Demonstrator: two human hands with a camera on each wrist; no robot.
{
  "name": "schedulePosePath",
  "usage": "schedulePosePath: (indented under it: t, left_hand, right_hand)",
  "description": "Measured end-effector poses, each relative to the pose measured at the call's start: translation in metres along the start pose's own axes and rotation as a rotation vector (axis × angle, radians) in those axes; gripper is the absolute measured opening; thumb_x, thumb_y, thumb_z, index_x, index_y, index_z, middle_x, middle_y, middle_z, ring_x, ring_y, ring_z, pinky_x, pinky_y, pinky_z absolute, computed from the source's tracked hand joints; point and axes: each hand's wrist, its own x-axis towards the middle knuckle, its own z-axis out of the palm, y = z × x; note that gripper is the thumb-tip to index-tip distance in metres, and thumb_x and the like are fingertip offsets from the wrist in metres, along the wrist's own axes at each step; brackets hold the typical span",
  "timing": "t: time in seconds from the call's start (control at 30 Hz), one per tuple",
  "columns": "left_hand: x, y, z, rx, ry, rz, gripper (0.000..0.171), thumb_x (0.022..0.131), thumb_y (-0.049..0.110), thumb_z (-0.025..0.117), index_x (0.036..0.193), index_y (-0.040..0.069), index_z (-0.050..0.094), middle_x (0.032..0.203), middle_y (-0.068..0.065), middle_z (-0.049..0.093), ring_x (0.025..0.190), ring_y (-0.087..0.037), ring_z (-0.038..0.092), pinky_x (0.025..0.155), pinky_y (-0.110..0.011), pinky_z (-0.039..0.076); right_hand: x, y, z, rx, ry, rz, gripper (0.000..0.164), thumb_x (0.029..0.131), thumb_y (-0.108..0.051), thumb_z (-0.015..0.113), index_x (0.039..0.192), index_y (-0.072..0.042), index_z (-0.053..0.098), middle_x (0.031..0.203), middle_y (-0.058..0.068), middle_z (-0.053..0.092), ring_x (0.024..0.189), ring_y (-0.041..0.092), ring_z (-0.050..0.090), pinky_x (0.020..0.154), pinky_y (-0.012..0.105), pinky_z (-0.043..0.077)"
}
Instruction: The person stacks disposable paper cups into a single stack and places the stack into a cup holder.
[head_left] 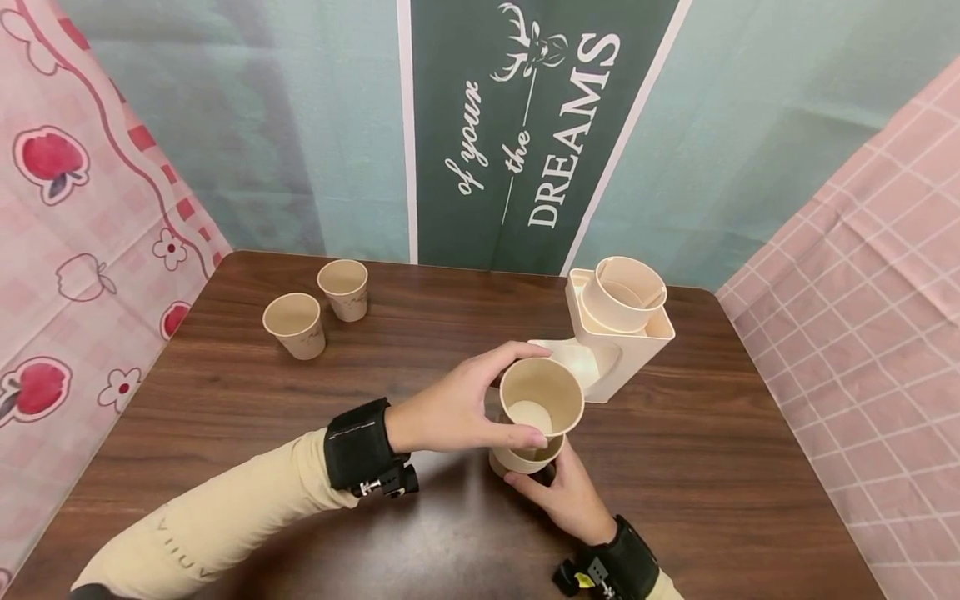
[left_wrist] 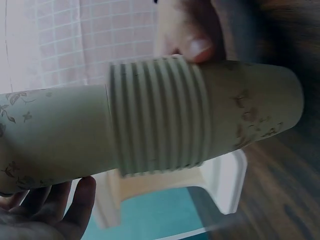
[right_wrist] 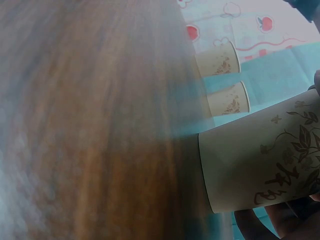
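My left hand [head_left: 461, 408] grips a beige paper cup [head_left: 536, 379], its thumb in front and its fingers on the far side. Below it, my right hand [head_left: 570, 496] holds a stack of paper cups [left_wrist: 160, 117] whose rims sit close together. In the left wrist view, the upper cup [left_wrist: 57, 132] sticks far out of the stack, its base end in the left fingers. The right thumb lies against the rims there. The right wrist view shows the lowest cup's flower print [right_wrist: 270, 155], with right fingertips under it.
Two paper cups [head_left: 300, 337] [head_left: 348, 302] stand upright at the back left of the brown table [head_left: 397, 333]. A cream stand [head_left: 626, 358] with a round tube [head_left: 622, 296] on top is just behind the hands, to the right. Cloth curtains hang around the table.
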Motion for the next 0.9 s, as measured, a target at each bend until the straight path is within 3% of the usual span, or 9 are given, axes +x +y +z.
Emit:
schedulePosePath:
  t: [0.17, 0.3, 0.63, 0.9]
  left_hand:
    - [0.001, -0.014, 0.01, 0.002, -0.025, -0.014, 0.077, 0.073, 0.041, 0.078, 0.137, 0.017, 0.043, 0.115, 0.004, 0.059, 0.108, -0.01, 0.055, 0.095, -0.029, 0.044]
    - [-0.001, -0.022, 0.017, -0.002, -0.049, -0.042, 0.076, 0.073, 0.038, 0.079, 0.138, 0.017, 0.044, 0.115, 0.004, 0.06, 0.107, -0.012, 0.055, 0.095, -0.029, 0.043]
    - [-0.006, -0.037, 0.027, -0.003, -0.057, -0.044, 0.076, 0.073, 0.043, 0.077, 0.138, 0.022, 0.044, 0.118, 0.006, 0.059, 0.109, -0.01, 0.054, 0.096, -0.028, 0.042]
    - [-0.008, -0.046, 0.028, 0.039, -0.036, -0.034, 0.076, 0.073, 0.043, 0.078, 0.136, 0.013, 0.047, 0.12, 0.006, 0.056, 0.111, -0.007, 0.051, 0.097, -0.027, 0.041]
  right_hand:
    - [-0.003, 0.017, 0.002, -0.021, 0.013, 0.041, 0.069, 0.075, -0.01, 0.078, 0.135, -0.013, 0.044, 0.128, 0.003, 0.054, 0.113, 0.015, 0.054, 0.094, 0.034, 0.046]
    - [-0.004, 0.024, 0.002, -0.031, 0.012, 0.025, 0.067, 0.077, -0.018, 0.078, 0.135, -0.016, 0.045, 0.129, 0.001, 0.053, 0.116, 0.016, 0.052, 0.096, 0.034, 0.044]
    - [-0.003, 0.025, 0.001, -0.04, -0.002, 0.012, 0.063, 0.079, -0.02, 0.076, 0.133, -0.007, 0.046, 0.125, 0.012, 0.056, 0.113, 0.031, 0.054, 0.093, 0.038, 0.045]
    - [-0.004, 0.025, 0.002, -0.033, 0.021, 0.06, 0.069, 0.075, -0.02, 0.079, 0.134, -0.012, 0.044, 0.126, 0.006, 0.056, 0.113, 0.023, 0.054, 0.095, 0.034, 0.044]
